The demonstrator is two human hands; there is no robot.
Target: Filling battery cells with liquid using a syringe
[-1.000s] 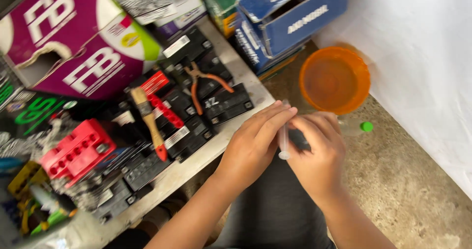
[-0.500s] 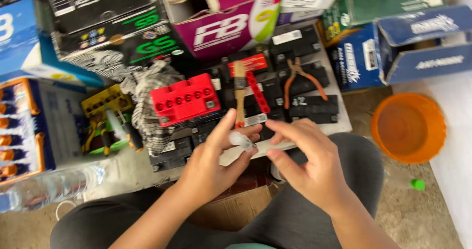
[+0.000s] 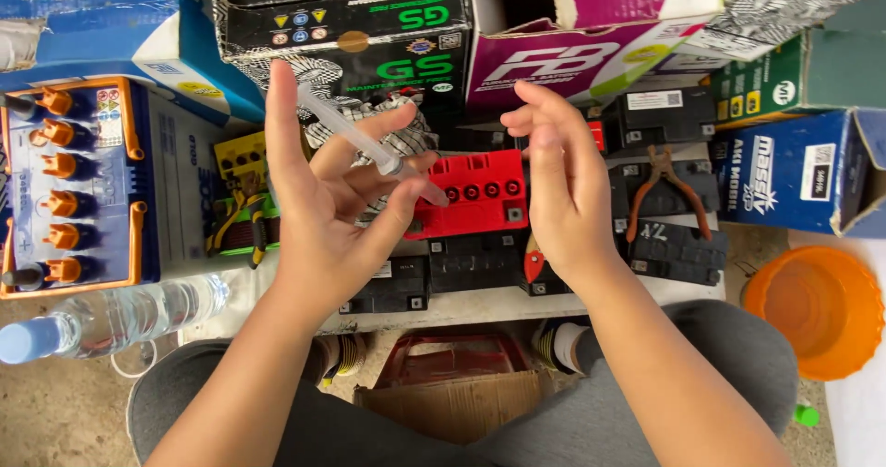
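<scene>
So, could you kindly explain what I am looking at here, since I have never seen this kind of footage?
This is a single view from a camera worn on a person's head, looking down at their own two bare hands and lap. The left hand holds a clear plastic syringe between its fingers; the right hand is open beside it and holds nothing. Below them a low bench carries a red-topped battery, several black batteries and a pair of pliers. A large battery with orange caps and a water bottle lie to the left, an orange bowl to the right, and cardboard boxes behind.
</scene>
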